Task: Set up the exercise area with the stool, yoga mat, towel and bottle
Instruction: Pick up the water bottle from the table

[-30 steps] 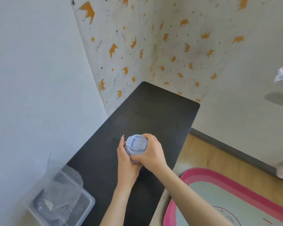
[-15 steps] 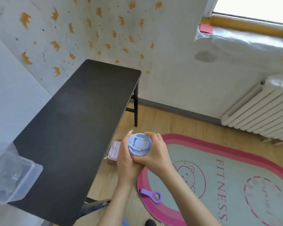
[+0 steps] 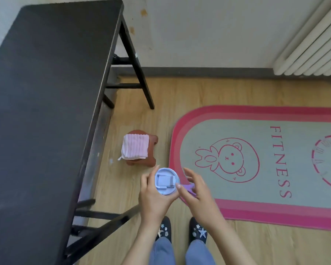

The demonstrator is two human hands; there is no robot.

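My left hand [image 3: 153, 197] grips a pale blue bottle [image 3: 165, 180], seen from above by its flip lid, over the wooden floor. Beside it, my right hand [image 3: 197, 194] has its fingers spread and straight, the thumb tip at the lid's rim. A folded pink towel [image 3: 135, 149] lies on a small brown stool [image 3: 152, 148] on the floor just beyond the bottle. To the right the pink-bordered green yoga mat [image 3: 256, 207] lies flat, printed with a rabbit and FITNESS.
A long black table [image 3: 46, 92] with slanted legs fills the left side. A white radiator [image 3: 313, 44] stands at the back right wall. A purple loop [image 3: 188, 187] shows under my right hand at the mat's edge. My feet in dark slippers [image 3: 165, 228] stand below.
The view has swung from the table top down to the floor. My right hand has let go of the bottle's lid and spread its fingers; my left hand still holds the bottle.
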